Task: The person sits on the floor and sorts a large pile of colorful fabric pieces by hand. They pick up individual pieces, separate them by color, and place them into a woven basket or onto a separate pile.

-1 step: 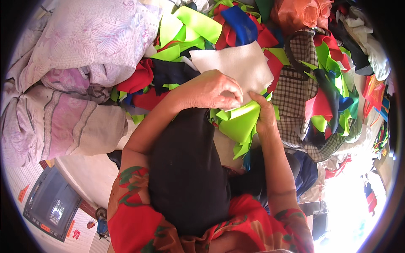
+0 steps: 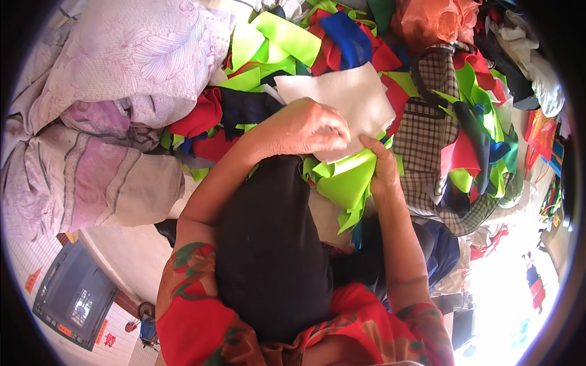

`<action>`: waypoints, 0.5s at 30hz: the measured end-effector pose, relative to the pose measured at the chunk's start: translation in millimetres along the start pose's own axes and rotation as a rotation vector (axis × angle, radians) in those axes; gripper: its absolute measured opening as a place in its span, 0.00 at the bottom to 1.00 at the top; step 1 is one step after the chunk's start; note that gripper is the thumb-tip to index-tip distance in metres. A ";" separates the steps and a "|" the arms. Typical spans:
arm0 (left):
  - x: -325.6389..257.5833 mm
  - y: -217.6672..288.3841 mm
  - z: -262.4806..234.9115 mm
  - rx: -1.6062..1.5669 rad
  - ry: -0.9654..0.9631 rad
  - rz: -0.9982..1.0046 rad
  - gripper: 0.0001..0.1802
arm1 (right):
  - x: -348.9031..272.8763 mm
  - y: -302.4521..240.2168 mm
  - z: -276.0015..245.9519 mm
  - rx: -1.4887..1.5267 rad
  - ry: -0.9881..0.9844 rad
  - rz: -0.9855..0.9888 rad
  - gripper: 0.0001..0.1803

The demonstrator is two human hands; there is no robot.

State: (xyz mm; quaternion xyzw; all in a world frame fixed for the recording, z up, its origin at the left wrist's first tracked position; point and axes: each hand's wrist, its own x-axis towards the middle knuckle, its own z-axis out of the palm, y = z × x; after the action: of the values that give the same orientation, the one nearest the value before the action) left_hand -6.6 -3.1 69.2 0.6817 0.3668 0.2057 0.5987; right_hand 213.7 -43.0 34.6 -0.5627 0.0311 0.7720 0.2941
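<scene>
A white piece of cloth [image 2: 342, 91] lies spread over the heap in front of me, its near part under my hands. My right hand [image 2: 383, 163] grips its lower right edge, thumb on top, together with lime-green cloth pieces [image 2: 345, 177] that hang below. My left hand [image 2: 310, 129] is over the lower left of the white cloth, its fingers bent and close together. Whatever those fingertips may hold is hidden. Beneath my left forearm is my raised knee in black trousers [image 2: 268, 244].
Scraps in lime green [image 2: 284, 36], red [image 2: 195, 113] and blue [image 2: 348, 39] surround the white cloth. Large stuffed patterned cloth bundles [image 2: 134, 61] stand at the left. A checked fabric bag [image 2: 421, 128] lies at the right, more scraps beside it. An orange plastic bag [image 2: 436, 21] is behind.
My left hand has lifted slightly away from me, its fingers a little further over the white cloth. My right hand keeps its grip in nearly the same place.
</scene>
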 end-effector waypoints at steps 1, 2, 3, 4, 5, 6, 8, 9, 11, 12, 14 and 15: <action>-0.2 -0.6 -5.0 0.005 0.083 -0.035 0.09 | -0.1 -0.2 0.0 0.014 -0.003 -0.001 0.21; 1.7 -10.2 -7.7 -0.116 0.177 -0.100 0.09 | 0.6 -0.4 -1.6 0.010 -0.026 0.014 0.22; 5.7 -12.6 -12.8 -0.123 0.286 -0.100 0.09 | 1.0 -0.1 -3.4 0.004 -0.048 0.032 0.23; 10.6 -15.6 -18.5 -0.130 0.394 -0.100 0.09 | 0.3 -0.7 -3.9 -0.002 -0.068 0.050 0.24; 20.4 -26.3 -20.7 -0.024 0.558 -0.077 0.08 | -1.7 -1.5 -3.1 -0.029 -0.096 0.033 0.28; 26.7 -33.8 -27.6 0.061 0.575 -0.141 0.12 | -4.5 -2.4 0.7 -0.052 -0.116 0.041 0.28; 47.3 -39.6 -37.5 0.518 0.673 0.011 0.18 | -10.8 -3.5 6.1 -0.099 -0.145 0.055 0.29; 59.5 -42.1 -36.6 0.635 0.706 0.011 0.20 | -9.3 -1.0 3.7 -0.091 -0.150 0.074 0.30; 80.6 -54.8 -37.6 0.867 0.762 0.084 0.18 | -13.1 -1.9 9.1 -0.094 -0.153 0.108 0.30; 85.1 -67.0 -39.7 0.901 0.698 0.050 0.17 | -15.0 -3.0 10.3 -0.094 -0.149 0.123 0.30; 87.9 -80.1 -45.2 0.981 0.575 -0.022 0.14 | -11.9 -2.4 7.7 -0.101 -0.146 0.137 0.29; 86.1 -80.9 -45.4 0.878 0.691 0.074 0.12 | -9.8 -1.4 3.0 -0.098 -0.130 0.141 0.29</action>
State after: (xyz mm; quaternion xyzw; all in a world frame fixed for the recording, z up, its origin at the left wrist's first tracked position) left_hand -4.1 92.5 -13.7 0.7725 0.5686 0.2660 0.0959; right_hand 213.8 -44.8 44.7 -0.5216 0.0138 0.8262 0.2124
